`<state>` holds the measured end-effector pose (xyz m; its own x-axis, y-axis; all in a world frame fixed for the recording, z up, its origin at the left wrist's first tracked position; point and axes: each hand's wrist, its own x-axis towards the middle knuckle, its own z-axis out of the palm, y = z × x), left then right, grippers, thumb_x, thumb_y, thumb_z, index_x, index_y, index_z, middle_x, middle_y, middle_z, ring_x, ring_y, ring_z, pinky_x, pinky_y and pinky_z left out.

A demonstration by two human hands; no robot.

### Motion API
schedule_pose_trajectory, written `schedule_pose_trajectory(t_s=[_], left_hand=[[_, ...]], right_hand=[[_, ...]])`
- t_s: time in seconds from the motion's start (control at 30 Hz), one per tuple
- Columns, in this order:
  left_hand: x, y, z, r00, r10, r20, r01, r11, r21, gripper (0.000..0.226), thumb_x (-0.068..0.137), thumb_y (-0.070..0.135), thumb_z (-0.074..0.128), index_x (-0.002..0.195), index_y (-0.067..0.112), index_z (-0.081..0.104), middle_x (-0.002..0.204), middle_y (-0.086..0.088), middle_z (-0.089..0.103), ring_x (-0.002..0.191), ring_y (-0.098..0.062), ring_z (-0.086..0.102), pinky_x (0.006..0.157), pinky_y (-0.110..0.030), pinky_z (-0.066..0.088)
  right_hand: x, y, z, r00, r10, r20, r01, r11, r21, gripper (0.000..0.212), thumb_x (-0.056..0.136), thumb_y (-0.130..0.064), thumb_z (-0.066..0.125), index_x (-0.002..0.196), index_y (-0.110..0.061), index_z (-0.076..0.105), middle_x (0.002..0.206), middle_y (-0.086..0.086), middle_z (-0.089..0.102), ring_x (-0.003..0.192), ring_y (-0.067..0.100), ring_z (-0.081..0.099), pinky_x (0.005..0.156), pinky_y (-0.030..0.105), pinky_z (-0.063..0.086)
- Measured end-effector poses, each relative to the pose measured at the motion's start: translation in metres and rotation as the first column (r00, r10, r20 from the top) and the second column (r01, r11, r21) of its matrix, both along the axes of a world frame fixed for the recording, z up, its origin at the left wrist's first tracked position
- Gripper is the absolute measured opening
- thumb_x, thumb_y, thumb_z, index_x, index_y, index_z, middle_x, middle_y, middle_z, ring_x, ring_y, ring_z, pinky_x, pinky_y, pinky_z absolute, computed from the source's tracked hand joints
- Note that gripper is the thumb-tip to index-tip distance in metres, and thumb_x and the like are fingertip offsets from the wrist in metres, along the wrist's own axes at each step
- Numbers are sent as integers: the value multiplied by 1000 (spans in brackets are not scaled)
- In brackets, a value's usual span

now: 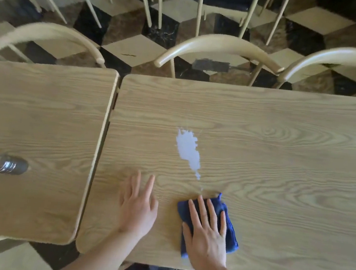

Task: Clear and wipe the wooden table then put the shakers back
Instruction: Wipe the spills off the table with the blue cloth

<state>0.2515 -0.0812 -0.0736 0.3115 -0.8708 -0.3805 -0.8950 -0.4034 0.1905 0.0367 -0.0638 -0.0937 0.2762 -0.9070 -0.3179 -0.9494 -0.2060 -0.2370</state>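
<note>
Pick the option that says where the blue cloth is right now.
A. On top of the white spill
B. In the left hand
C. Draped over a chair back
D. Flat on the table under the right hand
D: the blue cloth lies on the wooden table under the flat right hand, short of the white spill.

Pale bentwood chairs (220, 46) stand along the far edge of two wooden benches, on a floor (128, 49) tiled in cream, brown and black diamonds.

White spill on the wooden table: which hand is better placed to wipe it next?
Right. The right hand already presses the dark blue cloth just below the white spill; the left hand lies bare.
</note>
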Motion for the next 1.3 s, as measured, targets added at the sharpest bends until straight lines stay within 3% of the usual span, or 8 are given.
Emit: schedule_pose_trajectory(t_s=[0.13, 0.33, 0.47, 0.63, 0.97, 1.1, 1.3], left_hand=[[18, -19, -20, 997, -64, 52, 69, 992, -109, 60, 100, 38, 40, 158, 27, 31, 168, -10, 19, 157, -31, 15, 124, -55, 19], [21, -11, -51, 987, -79, 143, 100, 985, -142, 64, 101, 45, 21, 162, 31, 10, 171, -8, 8, 158, -26, 2, 126, -54, 8], [23, -10, -53, 986, -78, 146, 101, 982, -161, 63, 101, 46, 14, 162, 32, 9, 171, -7, 5, 158, -27, 2, 126, -52, 1], [23, -10, -51, 991, -74, 112, 93, 980, -175, 66, 98, 41, 29, 162, 29, 17, 171, -8, 7, 158, -29, 4, 126, -54, 3], [20, -12, -49, 993, -70, 93, 84, 984, -159, 72, 95, 42, 32, 162, 33, 6, 171, -5, 2, 158, -30, 3, 126, -54, 1], [20, -12, -47, 994, -65, 88, 80, 980, -180, 72, 93, 40, 36, 161, 31, 14, 170, -8, 10, 158, -31, 7, 125, -56, 5], [19, -13, -47, 991, -63, 114, 85, 976, -200, 72, 91, 39, 40, 159, 29, 18, 170, -9, 14, 158, -30, 9, 125, -55, 7]], right_hand=[[19, 0, -8, 970, -241, -28, 240, 969, -51, 64, 98, -54, 36, 157, -36, 22, 166, -7, 22, 155, 16, 13, 124, 49, 9], [28, -13, -20, 925, -374, -70, 367, 925, -98, 65, 98, -55, 30, 159, -38, 13, 169, -6, 11, 156, 18, 8, 124, 52, 4], [29, -27, -22, 921, -374, -104, 362, 924, -121, 66, 98, -54, 29, 159, -38, 9, 169, -5, 7, 156, 20, 8, 124, 53, 2], [32, -71, -20, 923, -365, -120, 352, 929, -115, 64, 98, -52, 28, 159, -36, 13, 169, -3, 9, 155, 23, 8, 122, 56, 4], [53, -285, -23, 943, -330, -34, 318, 928, -194, 62, 99, -51, 26, 158, -36, 18, 168, -4, 11, 154, 22, 9, 122, 59, 4], [74, -370, -23, 948, -318, -6, 308, 924, -226, 62, 97, -53, 23, 157, -37, 20, 168, -4, 14, 154, 22, 10, 122, 59, 4], [75, -399, -24, 966, -258, 9, 254, 945, -208, 64, 96, -54, 20, 158, -37, 17, 168, -4, 10, 155, 22, 7, 123, 58, 0]])
